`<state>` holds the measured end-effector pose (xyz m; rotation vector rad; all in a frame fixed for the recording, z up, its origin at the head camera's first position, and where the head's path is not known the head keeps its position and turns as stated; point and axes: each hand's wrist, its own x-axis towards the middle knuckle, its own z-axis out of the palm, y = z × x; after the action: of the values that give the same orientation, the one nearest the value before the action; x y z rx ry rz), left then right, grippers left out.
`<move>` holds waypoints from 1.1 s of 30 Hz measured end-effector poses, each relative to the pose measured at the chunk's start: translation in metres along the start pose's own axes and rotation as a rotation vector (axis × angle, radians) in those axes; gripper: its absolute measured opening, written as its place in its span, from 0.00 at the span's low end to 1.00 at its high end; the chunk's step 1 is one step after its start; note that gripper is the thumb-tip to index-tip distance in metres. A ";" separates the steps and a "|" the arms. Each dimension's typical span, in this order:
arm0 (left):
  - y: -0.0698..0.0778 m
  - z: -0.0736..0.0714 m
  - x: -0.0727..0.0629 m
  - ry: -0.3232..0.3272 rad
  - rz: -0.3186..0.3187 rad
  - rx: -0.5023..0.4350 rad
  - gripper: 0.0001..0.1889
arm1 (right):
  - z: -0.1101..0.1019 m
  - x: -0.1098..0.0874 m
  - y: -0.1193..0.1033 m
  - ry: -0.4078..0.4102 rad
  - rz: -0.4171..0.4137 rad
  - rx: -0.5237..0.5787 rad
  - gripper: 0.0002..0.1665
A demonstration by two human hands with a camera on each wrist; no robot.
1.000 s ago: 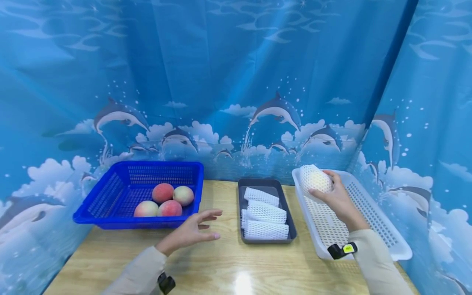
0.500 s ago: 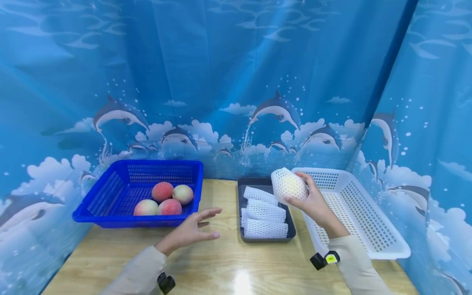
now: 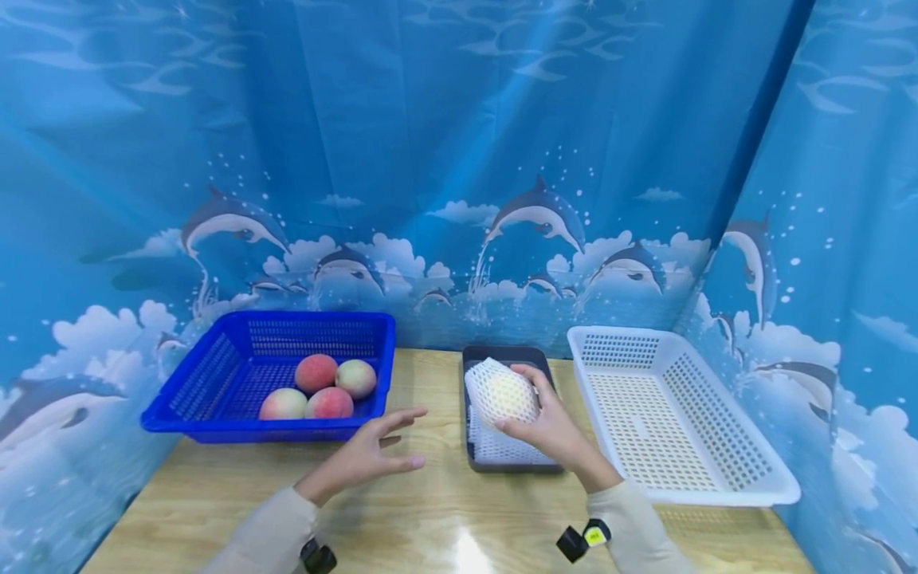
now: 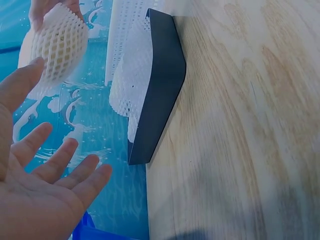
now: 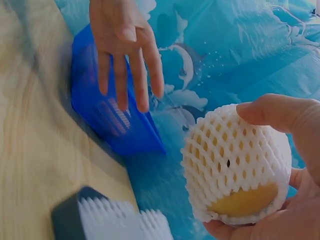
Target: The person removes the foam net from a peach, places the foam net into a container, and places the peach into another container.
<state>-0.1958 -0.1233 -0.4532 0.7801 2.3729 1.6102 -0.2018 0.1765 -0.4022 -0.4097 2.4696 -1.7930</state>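
Note:
My right hand [image 3: 548,422] grips a pale yellow peach in a white foam net [image 3: 502,393], held above the dark grey tray [image 3: 470,454]. In the right wrist view the thumb lies on the near side of the net [image 5: 225,155], and a patch of yellow skin shows through its end. More white foam net sleeves [image 3: 505,446] lie in the tray, partly hidden behind the held fruit. My left hand [image 3: 366,458] is empty, fingers spread, over the table between the blue basket [image 3: 287,433] and the tray. Several red and pale peaches [image 3: 330,403] sit in that basket.
A white perforated basket [image 3: 645,430] stands on the right of the wooden table [image 3: 430,526]. Behind the table hangs a blue curtain [image 3: 402,159] printed with dolphins. The blue basket's near rim stands close by my left hand.
My right hand has carried the netted peach leftward, from above the white basket to above the grey tray. The left hand has barely moved.

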 end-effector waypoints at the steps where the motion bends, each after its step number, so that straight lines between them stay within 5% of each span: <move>1: 0.000 0.000 -0.001 0.005 -0.008 0.002 0.34 | 0.004 0.000 0.001 0.002 0.000 0.003 0.48; 14: -0.015 0.006 -0.011 0.062 0.020 -0.025 0.35 | 0.061 -0.006 0.032 -0.032 -0.028 0.057 0.50; 26: -0.026 0.008 -0.024 0.076 0.041 -0.053 0.36 | 0.099 -0.011 0.056 -0.067 -0.137 -0.133 0.52; 33: -0.031 0.007 -0.027 0.071 -0.007 -0.105 0.38 | 0.112 -0.010 0.063 -0.060 -0.144 -0.186 0.51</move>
<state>-0.1796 -0.1400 -0.4878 0.7052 2.3135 1.7717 -0.1802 0.0932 -0.4984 -0.6587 2.6354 -1.5755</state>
